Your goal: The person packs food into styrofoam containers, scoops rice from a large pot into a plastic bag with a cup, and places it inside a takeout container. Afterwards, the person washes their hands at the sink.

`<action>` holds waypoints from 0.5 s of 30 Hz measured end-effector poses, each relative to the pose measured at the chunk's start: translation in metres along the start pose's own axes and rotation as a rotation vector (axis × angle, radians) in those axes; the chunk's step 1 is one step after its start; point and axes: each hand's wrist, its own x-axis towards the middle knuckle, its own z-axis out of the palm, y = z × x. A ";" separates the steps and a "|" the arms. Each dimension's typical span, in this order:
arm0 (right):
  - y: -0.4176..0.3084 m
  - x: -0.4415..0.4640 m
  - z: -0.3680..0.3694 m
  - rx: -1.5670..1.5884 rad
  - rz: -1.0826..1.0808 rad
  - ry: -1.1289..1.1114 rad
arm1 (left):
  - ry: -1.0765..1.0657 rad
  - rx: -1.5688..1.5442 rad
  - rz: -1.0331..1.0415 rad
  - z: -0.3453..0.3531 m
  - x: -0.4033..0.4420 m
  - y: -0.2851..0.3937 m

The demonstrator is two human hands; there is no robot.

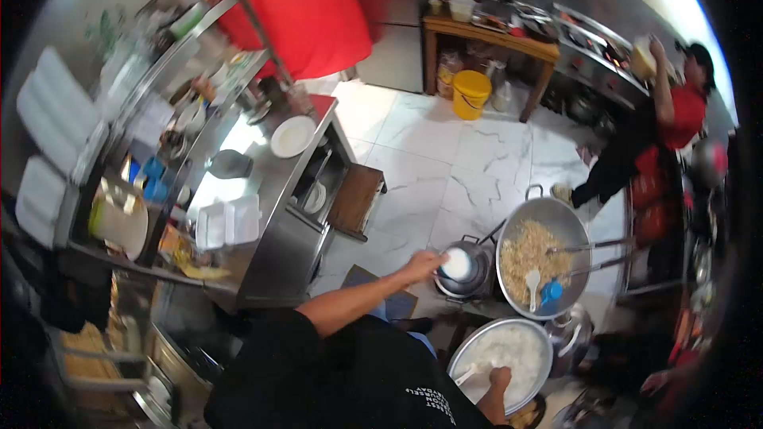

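Note:
My left hand (427,267) is closed on a small round container with white contents (456,264), held out over a dark pot (477,276). My right hand (501,376) is closed, over a wide metal basin (547,349) of white rice (520,349). What it holds, if anything, is too small to tell. A white paddle (467,374) lies in the basin, left of that hand. Just above stands a large metal pan (576,222) of brownish fried rice (526,246), with a white paddle (533,286), a blue cup (551,291) and two long-handled utensils in it.
A steel counter (274,191) on the left bears a white plate (293,137) and an open foam box (228,222). A co-worker in red (682,115) stands at the stove, upper right. A yellow bucket (471,94) is on the floor by a wooden table (493,38).

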 end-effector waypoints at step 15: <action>-0.181 0.001 -0.016 0.268 -0.623 0.457 | 1.017 -0.704 0.528 -0.362 -0.195 -0.021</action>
